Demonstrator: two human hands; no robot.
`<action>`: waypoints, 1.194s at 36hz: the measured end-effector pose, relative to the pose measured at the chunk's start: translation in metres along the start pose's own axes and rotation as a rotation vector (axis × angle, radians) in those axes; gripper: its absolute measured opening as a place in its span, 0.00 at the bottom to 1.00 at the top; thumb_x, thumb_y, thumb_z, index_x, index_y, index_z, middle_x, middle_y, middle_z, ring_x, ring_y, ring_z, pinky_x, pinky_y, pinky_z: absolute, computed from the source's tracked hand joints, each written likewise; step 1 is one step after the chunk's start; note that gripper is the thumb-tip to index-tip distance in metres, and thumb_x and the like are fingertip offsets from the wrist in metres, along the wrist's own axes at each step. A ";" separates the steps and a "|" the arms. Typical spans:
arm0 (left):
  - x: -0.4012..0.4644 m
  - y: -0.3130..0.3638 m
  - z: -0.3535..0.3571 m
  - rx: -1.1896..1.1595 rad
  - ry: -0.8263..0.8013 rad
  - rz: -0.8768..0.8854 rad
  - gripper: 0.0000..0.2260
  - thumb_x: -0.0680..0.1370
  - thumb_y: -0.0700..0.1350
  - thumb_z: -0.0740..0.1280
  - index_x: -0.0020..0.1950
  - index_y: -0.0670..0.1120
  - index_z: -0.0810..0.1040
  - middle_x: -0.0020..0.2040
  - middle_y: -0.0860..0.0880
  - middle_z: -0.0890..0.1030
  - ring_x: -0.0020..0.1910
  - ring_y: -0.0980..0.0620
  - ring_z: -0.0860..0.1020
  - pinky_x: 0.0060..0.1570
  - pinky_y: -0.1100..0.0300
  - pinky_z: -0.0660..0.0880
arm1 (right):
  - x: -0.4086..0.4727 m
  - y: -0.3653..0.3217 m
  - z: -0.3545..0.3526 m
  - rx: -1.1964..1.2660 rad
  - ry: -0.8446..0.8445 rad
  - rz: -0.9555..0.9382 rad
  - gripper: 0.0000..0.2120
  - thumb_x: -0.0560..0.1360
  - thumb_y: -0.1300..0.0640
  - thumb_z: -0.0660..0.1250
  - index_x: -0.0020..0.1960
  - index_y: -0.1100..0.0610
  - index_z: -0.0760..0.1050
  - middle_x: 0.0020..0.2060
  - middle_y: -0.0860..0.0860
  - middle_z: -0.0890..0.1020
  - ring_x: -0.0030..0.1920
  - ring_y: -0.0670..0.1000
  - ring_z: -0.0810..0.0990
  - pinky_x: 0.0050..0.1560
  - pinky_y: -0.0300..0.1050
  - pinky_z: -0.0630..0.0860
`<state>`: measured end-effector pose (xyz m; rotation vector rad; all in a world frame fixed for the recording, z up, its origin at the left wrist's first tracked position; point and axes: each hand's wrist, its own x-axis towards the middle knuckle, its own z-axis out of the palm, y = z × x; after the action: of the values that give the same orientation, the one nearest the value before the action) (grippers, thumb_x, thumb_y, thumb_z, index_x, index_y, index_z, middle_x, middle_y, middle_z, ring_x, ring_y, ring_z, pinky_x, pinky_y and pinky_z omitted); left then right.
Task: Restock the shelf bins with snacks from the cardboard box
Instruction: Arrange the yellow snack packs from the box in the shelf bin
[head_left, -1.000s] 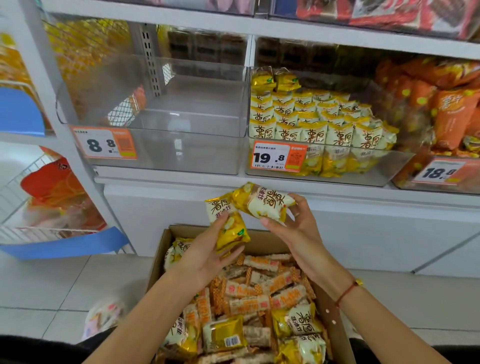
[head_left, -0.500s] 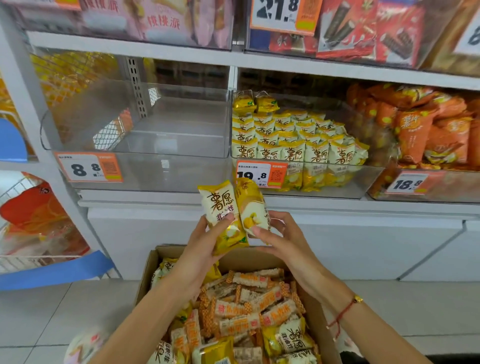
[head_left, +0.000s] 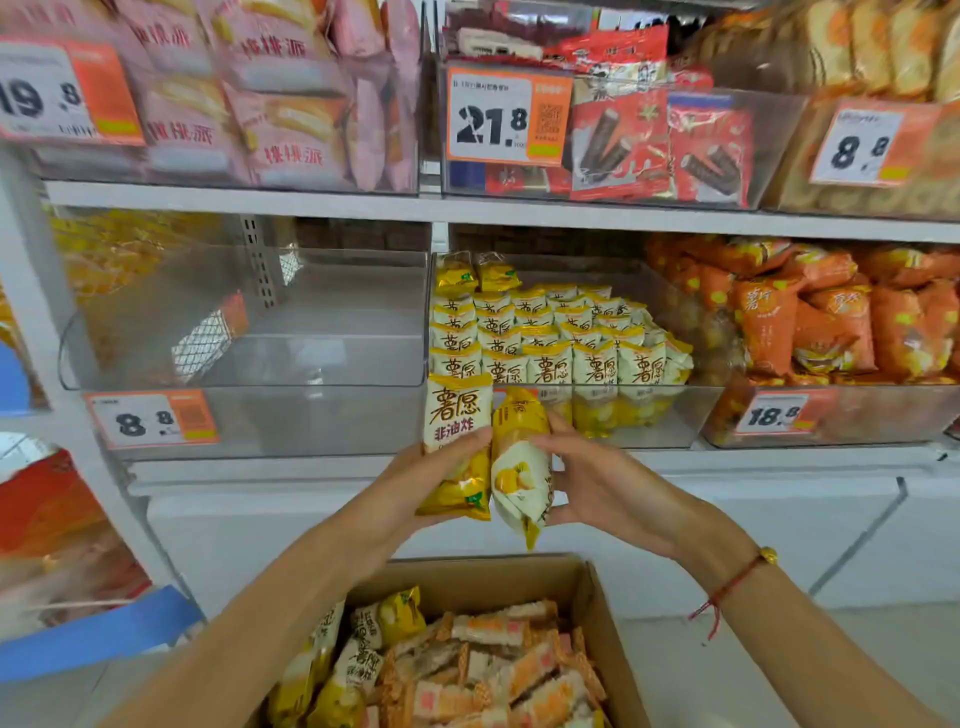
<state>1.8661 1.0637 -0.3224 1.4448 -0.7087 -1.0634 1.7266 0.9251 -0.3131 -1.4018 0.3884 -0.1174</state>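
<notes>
both packets have risen toward the yellow bin (head_left: 675, 410); left hand (head_left: 410, 493) grasps the upright packet (head_left: 457, 431); right hand (head_left: 597, 483) grasps the tilted packet (head_left: 519, 467) beside it

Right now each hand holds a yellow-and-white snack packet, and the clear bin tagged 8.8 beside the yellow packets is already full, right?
Not quite. The head view shows the clear plastic bin tagged 8.8 empty. The left hand and right hand do each hold a yellow-and-white snack packet.
</notes>
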 end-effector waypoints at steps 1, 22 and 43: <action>0.003 0.008 0.001 -0.013 -0.019 0.010 0.19 0.75 0.56 0.67 0.64 0.54 0.75 0.54 0.53 0.84 0.53 0.56 0.82 0.61 0.54 0.74 | 0.002 -0.004 -0.004 0.091 0.001 -0.020 0.26 0.75 0.52 0.67 0.70 0.42 0.65 0.61 0.48 0.78 0.55 0.50 0.79 0.50 0.52 0.79; 0.126 0.099 -0.016 1.182 0.535 0.239 0.25 0.78 0.64 0.59 0.63 0.45 0.66 0.52 0.47 0.80 0.55 0.44 0.78 0.54 0.54 0.69 | 0.096 -0.086 -0.079 -1.131 0.831 -0.034 0.34 0.71 0.27 0.56 0.25 0.55 0.58 0.22 0.50 0.66 0.26 0.51 0.68 0.29 0.43 0.62; 0.114 0.091 -0.042 1.639 0.150 0.427 0.43 0.62 0.79 0.53 0.73 0.60 0.63 0.71 0.58 0.70 0.67 0.52 0.70 0.65 0.57 0.63 | 0.087 -0.048 -0.091 -1.310 0.681 -0.571 0.17 0.79 0.45 0.62 0.67 0.41 0.69 0.67 0.45 0.67 0.39 0.48 0.78 0.40 0.43 0.74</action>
<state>1.9633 0.9654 -0.2603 2.4325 -1.8608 0.2096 1.7846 0.8046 -0.2944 -2.7480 0.6585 -0.9596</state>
